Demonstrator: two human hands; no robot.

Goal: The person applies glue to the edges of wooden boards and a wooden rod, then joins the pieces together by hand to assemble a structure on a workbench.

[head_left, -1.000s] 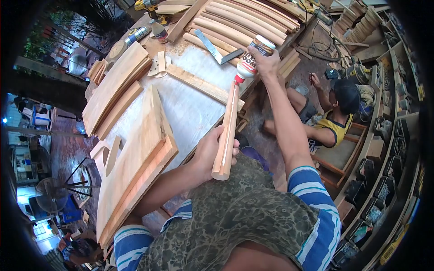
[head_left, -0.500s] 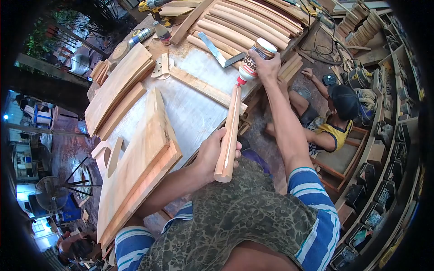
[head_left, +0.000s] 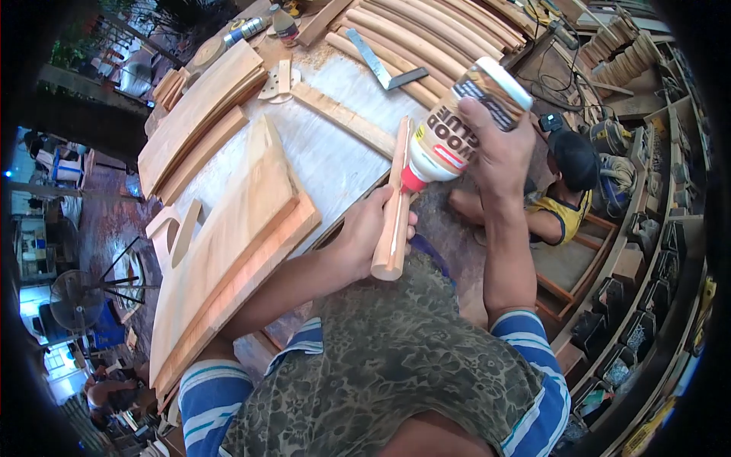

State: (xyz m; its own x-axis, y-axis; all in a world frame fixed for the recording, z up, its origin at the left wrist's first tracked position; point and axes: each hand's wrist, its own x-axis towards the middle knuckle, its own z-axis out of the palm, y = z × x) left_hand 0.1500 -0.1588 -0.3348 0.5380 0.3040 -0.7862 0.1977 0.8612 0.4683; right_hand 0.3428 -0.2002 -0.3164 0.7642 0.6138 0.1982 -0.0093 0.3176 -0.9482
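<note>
My left hand (head_left: 370, 233) is wrapped round a long wooden piece (head_left: 391, 255), rounded at its near end and lifted in front of my apron. A white line of glue runs along its upper face. My right hand (head_left: 499, 148) grips a wood glue bottle (head_left: 449, 137), tilted with its red nozzle (head_left: 413, 181) pointing down at the wooden piece. The nozzle overlaps the piece just beyond my left fingers. Left of my hands, thick curved boards (head_left: 236, 251) lie stacked on the table.
A metal square (head_left: 381, 72) rests by a row of curved wooden slats (head_left: 426, 46) on the table (head_left: 335, 179). A wooden strip (head_left: 343, 118) lies across the tabletop. At right a person in a dark cap (head_left: 575, 160) sits low beside shelves with black bins (head_left: 640, 331).
The glue bottle and my right hand have come closer to me, the nozzle moving from the wooden piece's far end to near my left hand. The bottle is tilted more.
</note>
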